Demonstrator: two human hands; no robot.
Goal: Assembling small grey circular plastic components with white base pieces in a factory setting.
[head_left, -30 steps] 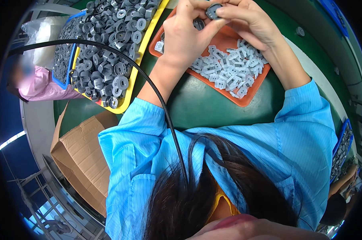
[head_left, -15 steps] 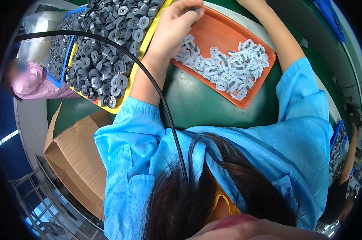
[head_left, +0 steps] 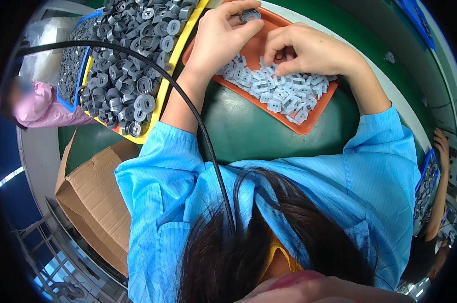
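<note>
Between the thumb and fingers of my left hand (head_left: 223, 35) is a small grey round plastic part (head_left: 250, 15), held over the far left side of an orange tray (head_left: 309, 126). My right hand (head_left: 314, 50) reaches over the same tray, fingers curled and thumb close to them. Its fingertips are at the upper edge of a pile of small translucent plastic pieces (head_left: 284, 93). Whether a piece is pinched there is hidden by the fingers.
Left of the tray stands a yellow-rimmed bin (head_left: 164, 101) heaped with grey round parts. Beyond it is a blue bin (head_left: 69, 103) of small dark pieces. A cardboard box (head_left: 97, 192) sits lower left. A black cable (head_left: 198, 113) crosses the view. People work on both sides.
My right hand has come down from the far edge onto the translucent pieces. My left hand still holds the grey part, now turned so that its face shows. The tray has shifted slightly.
</note>
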